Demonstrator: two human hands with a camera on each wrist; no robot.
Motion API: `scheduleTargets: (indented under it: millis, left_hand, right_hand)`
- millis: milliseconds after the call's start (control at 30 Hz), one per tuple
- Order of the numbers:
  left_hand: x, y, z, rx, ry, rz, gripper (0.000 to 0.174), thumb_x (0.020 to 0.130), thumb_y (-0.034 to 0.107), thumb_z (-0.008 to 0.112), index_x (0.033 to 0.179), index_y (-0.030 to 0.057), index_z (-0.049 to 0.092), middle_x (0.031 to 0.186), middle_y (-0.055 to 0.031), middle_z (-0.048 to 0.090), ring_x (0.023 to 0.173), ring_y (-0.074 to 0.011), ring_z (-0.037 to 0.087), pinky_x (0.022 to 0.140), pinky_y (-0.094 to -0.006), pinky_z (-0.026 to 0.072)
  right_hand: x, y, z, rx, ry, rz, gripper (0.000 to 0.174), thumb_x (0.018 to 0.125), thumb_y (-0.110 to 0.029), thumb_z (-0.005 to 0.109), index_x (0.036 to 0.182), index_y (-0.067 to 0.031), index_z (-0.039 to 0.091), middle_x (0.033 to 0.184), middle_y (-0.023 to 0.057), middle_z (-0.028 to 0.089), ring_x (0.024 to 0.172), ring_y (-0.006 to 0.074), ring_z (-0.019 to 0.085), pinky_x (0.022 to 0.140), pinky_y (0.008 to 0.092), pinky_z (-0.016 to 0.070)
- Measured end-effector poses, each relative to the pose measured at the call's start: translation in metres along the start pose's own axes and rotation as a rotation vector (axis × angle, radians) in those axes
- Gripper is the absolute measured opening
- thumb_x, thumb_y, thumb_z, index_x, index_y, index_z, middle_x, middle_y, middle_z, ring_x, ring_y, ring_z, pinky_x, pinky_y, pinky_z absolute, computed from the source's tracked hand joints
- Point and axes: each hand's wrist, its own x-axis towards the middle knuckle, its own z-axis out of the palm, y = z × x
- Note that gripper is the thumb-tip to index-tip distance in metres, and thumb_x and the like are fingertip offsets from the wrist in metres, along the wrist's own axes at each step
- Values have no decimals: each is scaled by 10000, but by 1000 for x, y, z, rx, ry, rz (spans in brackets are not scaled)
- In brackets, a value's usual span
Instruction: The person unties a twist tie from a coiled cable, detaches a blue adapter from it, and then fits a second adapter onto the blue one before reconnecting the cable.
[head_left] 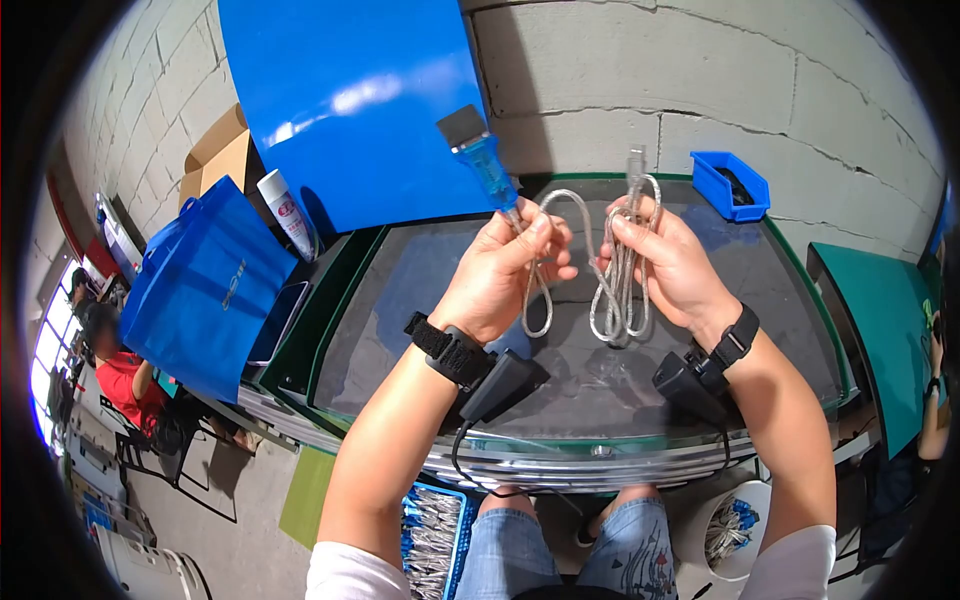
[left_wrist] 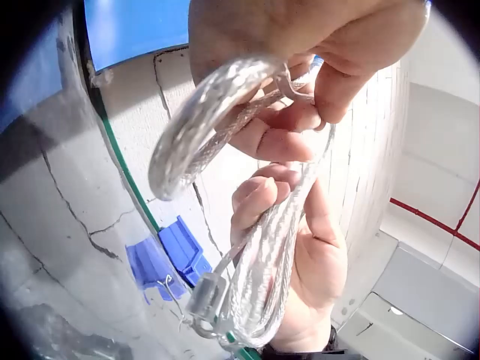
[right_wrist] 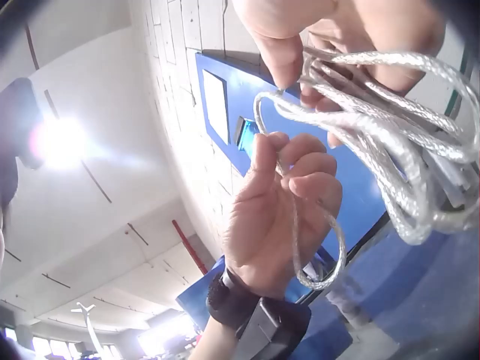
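Over the dark table [head_left: 390, 345], 1 braided cable [left_wrist: 262, 270] hangs between 2 hands. The left hand [head_left: 488, 285] pinches it just below the blue connector [head_left: 484, 170], thumb against fingers; the right hand [head_left: 682, 272] grips the gathered loops, the clear plug [head_left: 636, 165] pointing upward beside them. A slack length arches across the gap. The step in hand appears to be arranging the coil. The next move seems to call for a firm right-hand pinch while the left hand guides the slack without loosening the loops.
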Motion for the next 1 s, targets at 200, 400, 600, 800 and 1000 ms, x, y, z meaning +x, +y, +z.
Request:
scheduleTargets:
  millis: [200, 400, 600, 800, 1000]
  left_hand:
    - [0, 5, 3, -139, 5, 25, 187, 956, 304, 431, 974, 134, 505, 1111, -161, 578, 1051, -329, 565, 877, -445, 489]
    - [-1, 7, 6, -261, 42, -30, 276, 952, 348, 432, 1040, 92, 481, 780, -49, 480, 726, -159, 520, 769, -370, 521]
    - [-3, 4, 5, -55, 6, -112, 269, 880, 249, 600, 1031, 38, 528, 807, -19, 517, 700, -101, 468, 636, -252, 447]
    - [0, -3, 3, 27, 62, -123, 176, 899, 228, 569, 942, 58, 552, 935, -70, 605, 738, -120, 545, 698, -270, 480]
    - [0, -6, -2, -15, -60, -192, 156, 919, 188, 530, 994, 53, 551, 994, -79, 609, 838, -155, 609, 745, -278, 489]
  right_hand:
    - [1, -2, 1, -112, 188, -118, 244, 871, -163, 600, 1040, -41, 472, 865, 41, 538, 754, 122, 579, 711, 298, 527]
    - [0, -3, 6, -122, 89, -121, 285, 868, -149, 605, 1081, -31, 458, 880, 42, 548, 767, 119, 586, 704, 293, 523]
    - [-2, 4, 8, -404, 44, -157, 272, 817, -102, 647, 1016, -40, 473, 834, 17, 527, 723, 84, 537, 667, 253, 494]
    - [-10, -9, 17, -888, 149, -190, 213, 813, -62, 608, 985, -24, 488, 834, 18, 535, 757, 79, 527, 683, 242, 468]
    - [-6, 1, 22, -509, 52, -195, 240, 834, -95, 609, 1039, -20, 508, 843, 3, 546, 696, 55, 535, 592, 209, 483]
